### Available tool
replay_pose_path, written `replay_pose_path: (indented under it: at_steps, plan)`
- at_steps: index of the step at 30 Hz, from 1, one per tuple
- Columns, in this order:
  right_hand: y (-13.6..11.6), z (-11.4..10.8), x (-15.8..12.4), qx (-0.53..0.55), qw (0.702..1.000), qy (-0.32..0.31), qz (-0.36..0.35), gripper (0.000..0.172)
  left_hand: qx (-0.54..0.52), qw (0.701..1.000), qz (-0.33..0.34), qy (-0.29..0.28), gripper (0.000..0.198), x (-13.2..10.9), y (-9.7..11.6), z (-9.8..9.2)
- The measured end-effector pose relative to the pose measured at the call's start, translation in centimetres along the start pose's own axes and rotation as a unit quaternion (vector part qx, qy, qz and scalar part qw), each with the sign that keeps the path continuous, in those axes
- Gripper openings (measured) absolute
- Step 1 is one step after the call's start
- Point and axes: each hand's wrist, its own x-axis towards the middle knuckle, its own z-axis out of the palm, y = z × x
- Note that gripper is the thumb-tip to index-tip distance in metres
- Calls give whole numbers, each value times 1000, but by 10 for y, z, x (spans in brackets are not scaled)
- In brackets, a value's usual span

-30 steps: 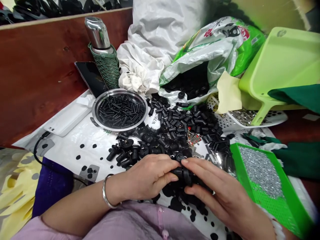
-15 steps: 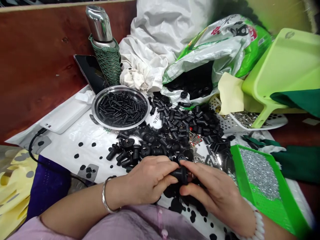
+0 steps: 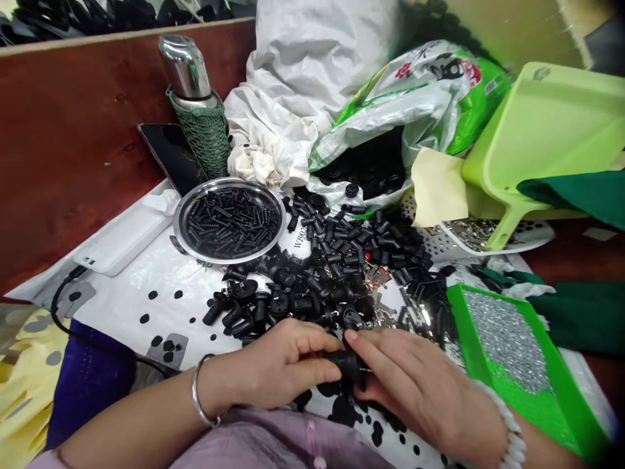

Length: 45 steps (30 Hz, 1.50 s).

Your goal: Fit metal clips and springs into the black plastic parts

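Both hands meet in front of the pile, around one black plastic fitting (image 3: pixel 347 366) with a narrow barrel and a wider round end. My left hand (image 3: pixel 283 365), with a metal bangle at its wrist, pinches the barrel between thumb and fingers. Around the wide end curl the fingers of my right hand (image 3: pixel 415 384), which wears a beaded bracelet; its palm side is hidden. Just beyond the hands lies a heap of similar black plastic fittings (image 3: pixel 303 303). Small metal strips (image 3: pixel 385 312) are scattered at its right.
Left of the heap stands a steel bowl (image 3: pixel 178 244) of black ridged pieces. At right is a green tray (image 3: pixel 463 339) of small silvery parts. Behind are an open plastic bag (image 3: pixel 361 117), a light green dustpan (image 3: pixel 547 130), a netted flask (image 3: pixel 200 130) and a phone (image 3: pixel 168 150).
My right hand has turned over the fitting's wide end, its fingers now lying closer together across it. The left hand keeps its pinch. The whole view has shifted slightly.
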Motion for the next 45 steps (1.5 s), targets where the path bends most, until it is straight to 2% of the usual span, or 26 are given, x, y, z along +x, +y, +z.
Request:
replay_pose_path:
  at_steps: [2, 7, 11, 13, 15, 18, 21, 27, 33, 38, 40, 43, 45]
  plan:
    - [-4, 3, -1, 49, 998, 15, 37, 38, 63, 997, 33, 24, 16, -3, 0, 5]
    - [-20, 9, 5, 159, 976, 73, 132, 33, 172, 976, 104, 88, 19, -10, -1, 15]
    - [-18, 6, 8, 216, 961, 80, 156, 41, 216, 961, 133, 107, 17, -10, -1, 9]
    - [-5, 2, 5, 235, 958, 65, 153, 49, 264, 945, 141, 134, 22, -9, -2, 0]
    - [16, -2, -2, 205, 962, 38, 178, 50, 338, 911, 143, 187, 29, -7, -5, -14]
    - [49, -3, -20, 65, 959, -14, 276, 37, 433, 858, 113, 251, 33, -6, -9, -35]
    - [70, 2, -37, 17, 945, -53, 323, 23, 461, 837, 77, 283, 35, -7, -11, -48]
    - [69, 19, -45, 2, 941, -149, 304, 13, 447, 836, 71, 309, 31, -3, -13, -48]
    - [66, 34, -39, -36, 943, -167, 285, 13, 436, 843, 69, 306, 30, 6, -9, -49]
    - [71, 20, -50, -70, 948, -126, 283, 24, 429, 844, 61, 315, 31, 2, -5, -54]
    - [70, 11, -55, -67, 950, -92, 292, 25, 424, 849, 63, 310, 29, 2, -4, -53]
    - [59, 1, -55, 27, 955, -8, 296, 22, 413, 863, 80, 278, 29, 10, 2, -41]
    - [45, -3, -49, 113, 951, 27, 285, 19, 409, 878, 111, 223, 30, 19, 9, -26]
